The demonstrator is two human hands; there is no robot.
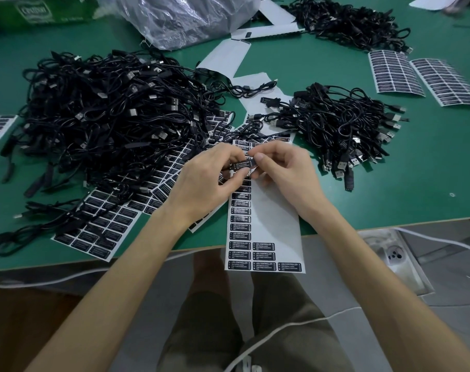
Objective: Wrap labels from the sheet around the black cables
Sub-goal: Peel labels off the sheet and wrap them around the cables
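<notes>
Green table [389,200] covered in black cable piles [99,116]. Mid-frame, left hand [201,183] and right hand [284,173] both grip-pinch one label [241,165] above the sheet [276,224].

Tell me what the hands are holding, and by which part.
Both hands pinch one black LED CONTROLLER label: the left hand at its left end, the right hand at its right end, thumb on top.

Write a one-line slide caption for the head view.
The left hand and right hand pinch a black label over the label sheet, cable piles on either side.
</notes>
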